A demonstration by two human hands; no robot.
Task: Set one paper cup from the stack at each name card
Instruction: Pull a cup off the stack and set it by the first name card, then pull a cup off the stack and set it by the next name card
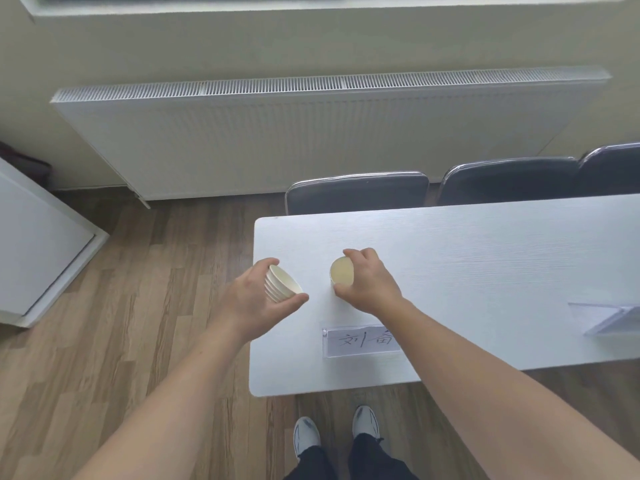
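The left hand (258,294) grips a tilted stack of paper cups (281,284) over the left edge of the white table (485,258). The right hand (367,280) wraps around a single paper cup (342,271), mouth up, just beyond the near name card (360,341), whose handwritten characters read "刘备". A second name card (613,318) stands farther right, its writing unreadable.

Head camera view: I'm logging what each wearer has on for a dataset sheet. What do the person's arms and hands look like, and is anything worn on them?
Both forearms are bare up to the frame's edge, with no sleeve in view. The left hand and right hand wear no gloves, and no rings, watch or bracelet show. No markings show on either arm.
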